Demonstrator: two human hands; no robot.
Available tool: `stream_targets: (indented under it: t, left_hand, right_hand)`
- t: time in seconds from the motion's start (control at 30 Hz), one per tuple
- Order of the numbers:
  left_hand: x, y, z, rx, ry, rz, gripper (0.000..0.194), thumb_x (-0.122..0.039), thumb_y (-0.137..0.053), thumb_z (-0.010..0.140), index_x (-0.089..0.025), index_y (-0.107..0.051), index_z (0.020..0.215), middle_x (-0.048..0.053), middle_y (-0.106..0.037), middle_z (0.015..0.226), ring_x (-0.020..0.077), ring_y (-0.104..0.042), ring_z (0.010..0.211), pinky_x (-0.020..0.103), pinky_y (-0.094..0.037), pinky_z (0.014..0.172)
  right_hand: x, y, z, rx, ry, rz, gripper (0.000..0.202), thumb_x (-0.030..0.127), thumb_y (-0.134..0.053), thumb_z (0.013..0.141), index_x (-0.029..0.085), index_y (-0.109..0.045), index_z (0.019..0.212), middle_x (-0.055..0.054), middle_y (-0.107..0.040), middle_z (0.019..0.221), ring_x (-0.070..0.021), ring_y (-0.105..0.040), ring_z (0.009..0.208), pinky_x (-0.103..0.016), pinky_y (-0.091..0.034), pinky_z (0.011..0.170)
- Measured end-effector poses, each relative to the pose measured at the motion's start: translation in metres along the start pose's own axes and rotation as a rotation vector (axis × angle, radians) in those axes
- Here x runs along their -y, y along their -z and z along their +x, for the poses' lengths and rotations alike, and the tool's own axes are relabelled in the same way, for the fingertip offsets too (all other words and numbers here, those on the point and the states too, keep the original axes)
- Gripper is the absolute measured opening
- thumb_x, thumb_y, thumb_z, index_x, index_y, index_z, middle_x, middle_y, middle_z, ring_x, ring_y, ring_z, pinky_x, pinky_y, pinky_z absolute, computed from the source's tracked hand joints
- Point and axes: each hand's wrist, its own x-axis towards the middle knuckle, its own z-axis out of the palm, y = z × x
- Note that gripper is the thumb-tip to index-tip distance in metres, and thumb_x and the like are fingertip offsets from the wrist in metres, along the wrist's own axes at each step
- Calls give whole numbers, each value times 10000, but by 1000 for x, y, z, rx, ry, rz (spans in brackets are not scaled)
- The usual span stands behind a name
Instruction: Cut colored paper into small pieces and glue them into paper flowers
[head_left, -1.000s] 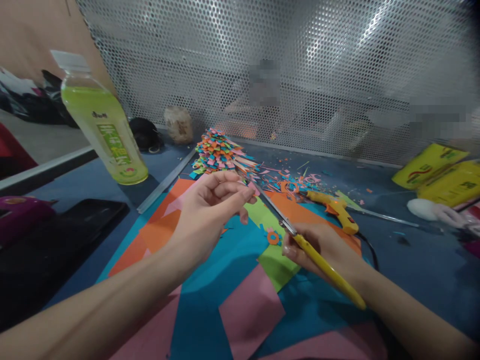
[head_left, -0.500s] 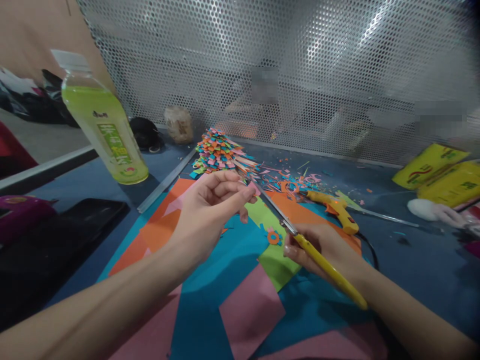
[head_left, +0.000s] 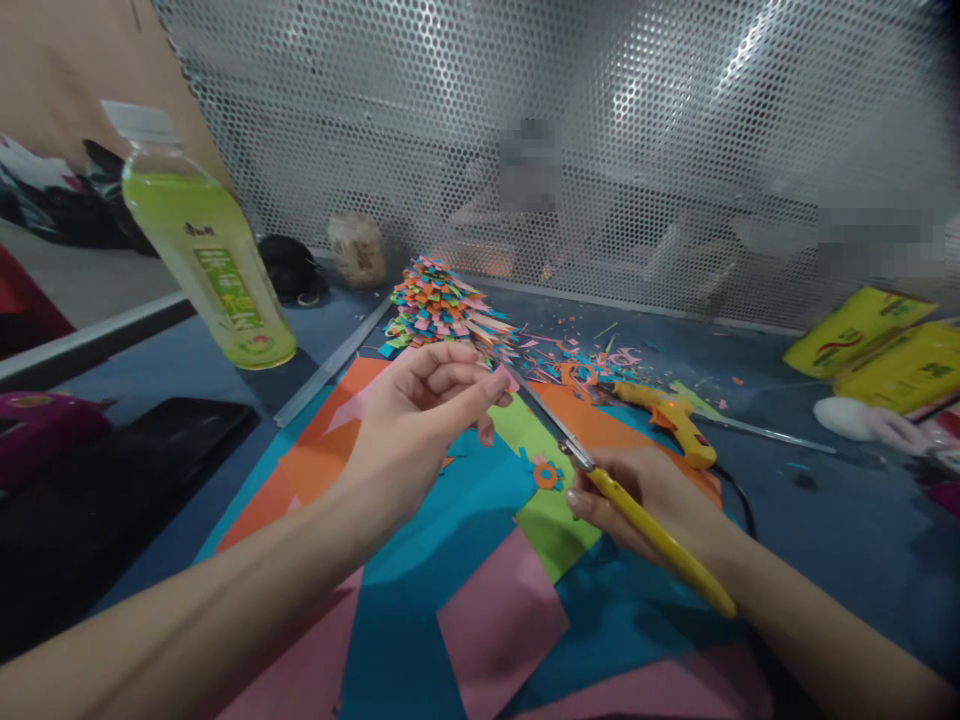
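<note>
Between thumb and fingers, my left hand (head_left: 427, 415) pinches a small piece of pink paper (head_left: 508, 377). My right hand (head_left: 645, 500) is closed round a pair of scissors (head_left: 645, 530) with yellow handles. The blades point up and left, their tips close to the pink piece; whether they touch it I cannot tell. Below lie sheets of coloured paper, among them a blue sheet (head_left: 420, 590), a green sheet (head_left: 555, 530) and a pink square (head_left: 504, 625). A small orange paper ring with blue tabs (head_left: 547, 474) rests on the green sheet.
Behind my hands stands a cone of layered paper strips (head_left: 439, 305), with paper scraps (head_left: 592, 360) beside it. A yellow glue gun (head_left: 675, 420) lies at right. On the left are a drink bottle (head_left: 214, 270) and a black phone (head_left: 165, 450). A perforated metal panel (head_left: 600, 120) closes the back.
Almost nothing differs. Both hands, the pink paper and the scissors hold nearly the same position.
</note>
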Motion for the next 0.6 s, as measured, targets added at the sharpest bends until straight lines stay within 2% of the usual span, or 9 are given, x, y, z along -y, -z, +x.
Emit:
stream_targets:
  t: [0.33,0.6]
  left_hand:
    - [0,1,0,-6,5,-3,188,-127,-708,667,-144,-564,786,-46,-661,620,49,-555,448,153,-452,398]
    - [0,1,2,-23,16,29,214,-152,-729,637,-152,-555,762,-42,-659,615,48,-535,418,162,-426,396]
  right_hand:
    - [-1,1,-2,-37,-24,-55,274,368,-577,740,170,-452,597,52,-279,557,-72,-285,497,-212,-200,436]
    - [1,0,0,-47,-26,-39,313,388,-592,725,175,-420,573,55,-261,546,-66,-263,484,-212,-179,424]
